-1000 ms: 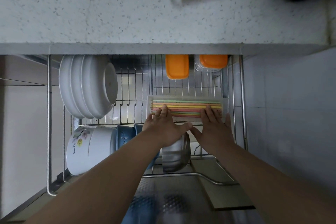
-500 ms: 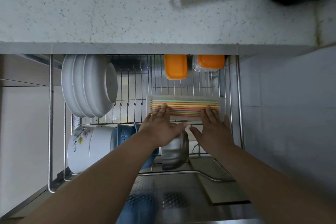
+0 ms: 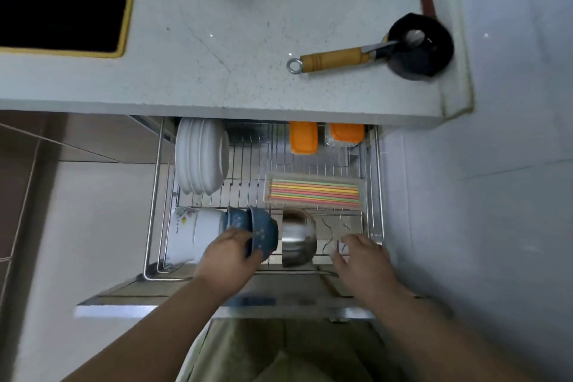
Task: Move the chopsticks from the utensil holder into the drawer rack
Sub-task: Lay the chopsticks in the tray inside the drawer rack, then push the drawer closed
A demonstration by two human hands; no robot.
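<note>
Head view: we record both hands low over the front row of the pulled-out wire drawer rack (image 3: 375, 183). The left hand (image 3: 231, 254) lies with fingers loosely spread against the dark blue patterned ceramic bowl (image 3: 263, 231); its grip is slack and encloses nothing. The right hand (image 3: 361, 257) hovers with fingers apart above bare rack wires, its grip likewise empty.

Between the hands stands a shiny steel bowl (image 3: 298, 237) on edge. Left of the blue bowl we note a white floral ceramic bowl (image 3: 192, 234).

The bundle of pastel-coloured chopsticks (image 3: 314, 192) lies flat in a clear rectangular plastic tray (image 3: 362, 183) in the rack's rear right section, well apart from both hands. White stacked plates (image 3: 200, 158) stand upright at rear left; two orange-lidded containers (image 3: 304, 137) sit behind the tray.

On the speckled grey worktop (image 3: 232, 40) rests a wooden-handled utensil (image 3: 333, 58).
</note>
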